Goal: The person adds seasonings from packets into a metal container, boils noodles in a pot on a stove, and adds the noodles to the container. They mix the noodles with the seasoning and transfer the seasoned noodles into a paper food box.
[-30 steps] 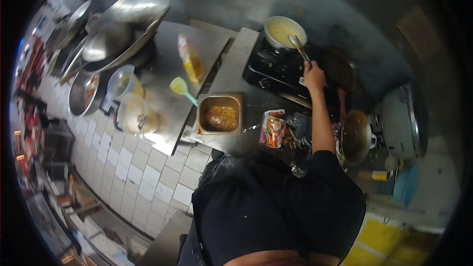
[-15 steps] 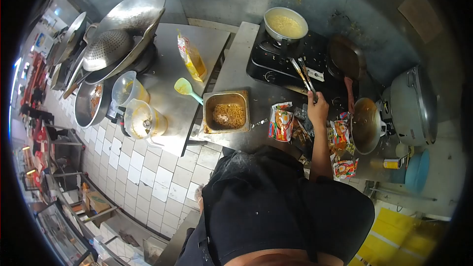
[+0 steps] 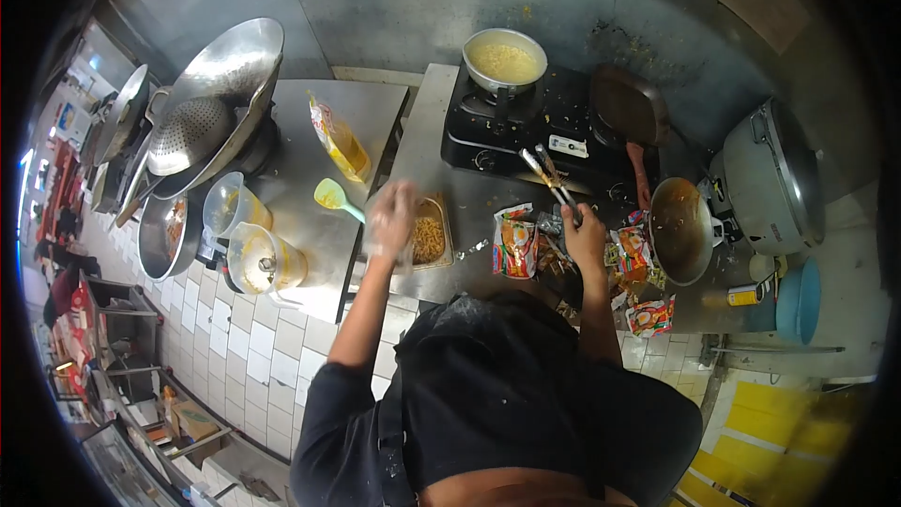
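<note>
Left hand [image 3: 392, 221] up at noodle pan [image 3: 450, 237]; tongs [image 3: 554, 180] now clear of pot [image 3: 506, 87].

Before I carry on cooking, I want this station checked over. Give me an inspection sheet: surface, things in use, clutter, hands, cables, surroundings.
Surface: steel worktop at left; loose bits on the black stove.
Things in use: pot of pale yellow contents on the stove; metal container holding brownish food; tongs.
Clutter: printed packets near the tongs; yellow bag and pale green utensil at left.
Hands: right hand grips the tongs; left hand is blurred at the container, contact unclear.
Cables: nothing seen.
Surroundings: stained metal wall behind; tiled floor below; large lidded pot at far right.
</note>
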### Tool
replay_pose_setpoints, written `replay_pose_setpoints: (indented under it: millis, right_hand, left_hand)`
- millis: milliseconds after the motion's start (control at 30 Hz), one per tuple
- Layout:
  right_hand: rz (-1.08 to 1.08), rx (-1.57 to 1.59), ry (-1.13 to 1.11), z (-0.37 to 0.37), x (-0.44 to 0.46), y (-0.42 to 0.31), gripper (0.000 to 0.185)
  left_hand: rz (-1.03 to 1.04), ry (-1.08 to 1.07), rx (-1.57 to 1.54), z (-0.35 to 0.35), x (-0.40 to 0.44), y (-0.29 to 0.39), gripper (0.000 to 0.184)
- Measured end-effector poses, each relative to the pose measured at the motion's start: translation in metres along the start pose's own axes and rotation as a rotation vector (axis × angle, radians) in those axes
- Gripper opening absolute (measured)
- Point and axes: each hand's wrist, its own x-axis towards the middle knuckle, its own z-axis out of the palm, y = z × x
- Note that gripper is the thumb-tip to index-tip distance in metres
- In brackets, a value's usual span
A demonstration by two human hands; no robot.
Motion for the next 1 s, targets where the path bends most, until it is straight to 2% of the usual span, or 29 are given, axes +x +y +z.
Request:
replay_pose_setpoints:
  millis: [33, 100, 167, 200, 267, 300, 333, 400, 467, 533, 567, 600, 667, 700, 733, 767, 800, 900, 967, 1000]
  right_hand:
    - [-0.011, 0.017, -0.017, -0.003, -0.004, 0.002, 0.043]
    - [-0.008, 0.016, -0.029, -0.014, -0.015, 0.0, 0.043]
    - [-0.008, 0.016, -0.033, -0.02, -0.024, 0.001, 0.044]
    - [0.003, 0.014, -0.03, -0.02, -0.033, 0.006, 0.044]
    - [0.014, 0.005, -0.019, -0.02, -0.049, 0.016, 0.044]
    - [0.028, 0.001, -0.012, -0.02, -0.057, 0.02, 0.043]
    - [0.041, -0.003, -0.003, -0.022, -0.064, 0.023, 0.042]
    - [0.103, -0.029, -0.036, -0.029, -0.078, 0.024, 0.043]
    - [0.178, -0.046, -0.07, -0.034, -0.089, 0.032, 0.043]
    - [0.158, 0.04, -0.053, -0.038, -0.105, 0.04, 0.041]
    - [0.192, 0.048, -0.021, -0.04, -0.115, 0.043, 0.039]
    - [0.153, 0.02, 0.018, -0.047, -0.123, 0.042, 0.038]
    - [0.242, -0.038, -0.037, -0.059, -0.148, 0.055, 0.036]
    - [0.285, -0.047, -0.077, -0.069, -0.16, 0.063, 0.035]
    - [0.319, -0.056, -0.116, -0.079, -0.173, 0.07, 0.034]
    - [0.36, -0.052, -0.082, -0.086, -0.188, 0.075, 0.033]
    - [0.35, -0.053, -0.018, -0.092, -0.199, 0.076, 0.034]
    - [0.463, -0.09, -0.024, -0.099, -0.227, 0.085, 0.035]
    - [0.531, -0.085, 0.014, -0.098, -0.231, 0.082, 0.034]
    - [0.518, -0.08, 0.017, -0.097, -0.23, 0.078, 0.034]
  left_hand:
    - [-0.265, -0.167, -0.184, 0.021, 0.021, 0.021, 0.033]
    - [-0.369, -0.41, -0.188, 0.06, 0.062, 0.025, 0.047]
    - [-0.555, -0.478, -0.22, 0.104, 0.096, 0.041, 0.048]
    - [-0.547, -0.482, -0.227, 0.118, 0.116, 0.039, 0.048]
    - [-0.841, -0.716, -0.921, 0.145, 0.144, 0.028, 0.037]
    - [-0.869, -0.579, -0.838, 0.157, 0.136, 0.056, 0.027]
    - [-0.866, -0.59, -0.844, 0.166, 0.146, 0.034, 0.027]
    - [-0.864, -0.819, -0.874, 0.188, 0.176, -0.021, 0.027]
    - [-0.888, -0.869, -0.836, 0.189, 0.168, 0.006, 0.026]
    - [-0.821, -0.654, -0.666, 0.194, 0.164, 0.009, 0.024]
    - [-0.857, -0.717, -0.724, 0.187, 0.166, 0.008, 0.021]
    - [-0.811, -0.646, -0.63, 0.185, 0.162, 0.012, 0.019]
    - [-0.873, -0.637, -0.758, 0.186, 0.176, -0.021, 0.02]
    - [-0.872, -0.62, -0.646, 0.182, 0.167, -0.002, 0.019]
    - [-0.928, -0.668, -0.669, 0.18, 0.17, -0.002, 0.021]
    - [-0.882, -0.605, -0.538, 0.182, 0.162, 0.013, 0.023]
    - [-0.842, -0.614, -0.548, 0.18, 0.159, 0.018, 0.024]
    - [-0.873, -0.632, -0.539, 0.177, 0.155, 0.023, 0.021]
    - [-0.827, -0.556, -0.512, 0.179, 0.147, 0.034, 0.019]
    - [-0.801, -0.589, -0.548, 0.182, 0.154, 0.013, 0.017]
